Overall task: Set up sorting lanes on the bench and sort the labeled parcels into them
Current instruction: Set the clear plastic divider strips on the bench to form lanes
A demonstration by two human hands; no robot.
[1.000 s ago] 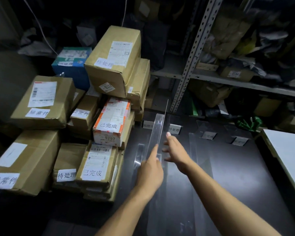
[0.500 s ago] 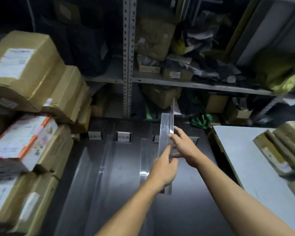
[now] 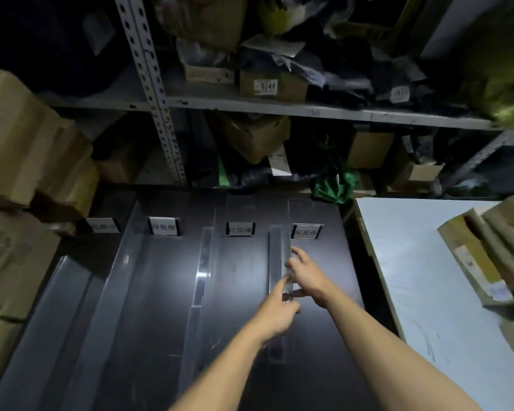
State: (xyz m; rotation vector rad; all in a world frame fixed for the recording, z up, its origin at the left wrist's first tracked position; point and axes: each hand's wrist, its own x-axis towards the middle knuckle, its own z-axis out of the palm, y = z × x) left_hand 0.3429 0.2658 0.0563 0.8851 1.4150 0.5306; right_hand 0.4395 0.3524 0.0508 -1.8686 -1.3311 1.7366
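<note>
We start with the dark, smooth bench top (image 3: 149, 307), faintly glossy, filling the frame from six o'clock up to the centre. At nine o'clock brown cardboard parcels (image 3: 27, 149) stack in a soft-cornered wall; at three o'clock a pale grey board (image 3: 422, 262) carries more flat cartons (image 3: 493, 256). Clear acrylic divider strips (image 3: 204, 262) already stand in rows, with small white label cards (image 3: 164, 226) at the twelve o'clock end of each lane. Just right of centre stands the clear acrylic divider strip in hand (image 3: 277, 250), on edge. We judge it light, stiff, slick and liable to tip or scratch, best held by its long edges near the middle. Our left hand (image 3: 278, 314) pinches it from the near side; our right hand (image 3: 304, 274) rests partly spread fingers against its right face, steadying it.
</note>
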